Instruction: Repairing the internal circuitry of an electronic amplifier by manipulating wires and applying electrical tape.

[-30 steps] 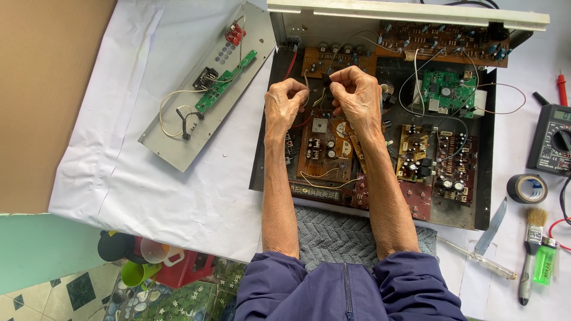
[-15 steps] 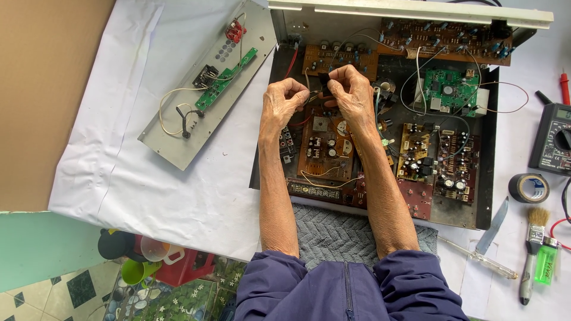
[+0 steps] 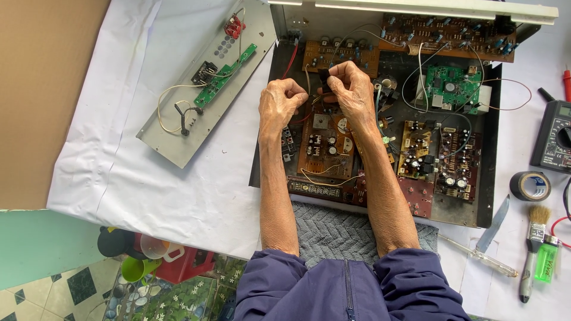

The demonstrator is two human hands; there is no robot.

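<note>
Both your hands, left hand (image 3: 281, 102) and right hand (image 3: 351, 89), pinch a small black component (image 3: 324, 79), lifted above the brown circuit board (image 3: 324, 142) for clearance.

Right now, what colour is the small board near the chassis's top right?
Green board, clearest in the head view.

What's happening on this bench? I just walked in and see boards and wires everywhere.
A person is bent over an opened electronics chassis full of circuit boards. Both hands are raised above the brown board near the middle: the right hand pinches a small black part between its fingertips, and the left hand is curled close beside it. A detached metal panel with a green board lies on the white sheet to the left. A multimeter, tape roll and brush sit to the right.
</note>
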